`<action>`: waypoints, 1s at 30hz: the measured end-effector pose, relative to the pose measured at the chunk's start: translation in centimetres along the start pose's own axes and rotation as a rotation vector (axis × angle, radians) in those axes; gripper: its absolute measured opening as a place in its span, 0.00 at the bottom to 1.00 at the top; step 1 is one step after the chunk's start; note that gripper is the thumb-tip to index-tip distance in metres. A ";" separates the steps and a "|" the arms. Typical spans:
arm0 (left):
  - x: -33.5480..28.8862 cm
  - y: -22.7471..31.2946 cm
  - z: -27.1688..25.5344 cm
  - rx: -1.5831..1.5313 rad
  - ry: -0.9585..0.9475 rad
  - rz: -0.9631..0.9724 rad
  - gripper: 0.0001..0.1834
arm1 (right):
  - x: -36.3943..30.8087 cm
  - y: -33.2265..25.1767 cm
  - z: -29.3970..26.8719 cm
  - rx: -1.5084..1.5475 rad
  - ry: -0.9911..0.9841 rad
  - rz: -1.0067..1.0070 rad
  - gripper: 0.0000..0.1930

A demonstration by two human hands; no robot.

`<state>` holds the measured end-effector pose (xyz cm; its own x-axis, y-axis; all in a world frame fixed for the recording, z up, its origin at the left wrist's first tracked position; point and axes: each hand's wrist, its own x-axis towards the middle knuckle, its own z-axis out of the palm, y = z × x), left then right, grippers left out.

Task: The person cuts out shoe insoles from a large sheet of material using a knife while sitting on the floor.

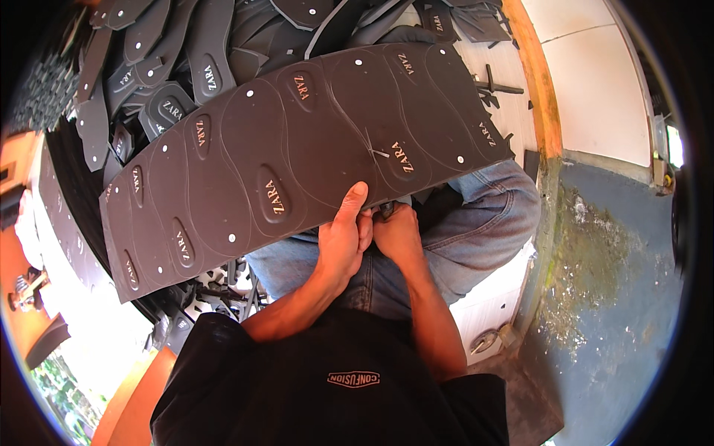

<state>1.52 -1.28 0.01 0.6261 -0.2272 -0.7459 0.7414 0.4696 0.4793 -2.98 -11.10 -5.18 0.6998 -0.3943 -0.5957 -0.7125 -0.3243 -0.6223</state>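
Matt dark rubbery sheet (297, 156) with smooth embossed ovals, faded blue denim jeans (476, 215), rough mottled concrete floor (602, 297) at lower right

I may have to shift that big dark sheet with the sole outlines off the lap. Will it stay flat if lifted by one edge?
Probably not. The sheet already bows across the lap, so it looks flexible and would likely sag. It seems thin, so probably light. The left hand pinches its near edge with the right hand beside it; a one-edge grip may let it swing.
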 end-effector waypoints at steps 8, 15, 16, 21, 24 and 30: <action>0.0 0.2 -0.1 0.018 0.000 0.009 0.13 | 2.6 0.2 -0.7 -0.041 -0.066 -0.198 0.18; 0.1 0.2 -0.9 0.008 -0.055 -0.056 0.14 | 4.4 -1.2 -1.4 -0.130 -0.155 -0.418 0.15; 0.1 0.3 -0.9 0.002 -0.057 -0.062 0.14 | 4.5 -1.3 -1.2 -0.121 -0.134 -0.419 0.15; -0.2 0.7 -0.4 -0.022 -0.050 -0.060 0.14 | 5.1 -1.4 0.3 -0.123 -0.036 -0.468 0.16; -0.2 0.7 -0.4 -0.032 -0.058 -0.079 0.13 | 5.7 -1.2 1.1 -0.126 0.073 -0.601 0.16; -0.4 1.0 -0.3 -0.044 -0.093 -0.055 0.12 | 7.5 -2.5 2.8 -0.152 0.151 -0.641 0.16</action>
<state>1.96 -0.45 0.69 0.6063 -0.3307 -0.7232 0.7649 0.4912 0.4167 4.19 -10.83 -9.45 0.9795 -0.1957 -0.0485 -0.1661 -0.6473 -0.7439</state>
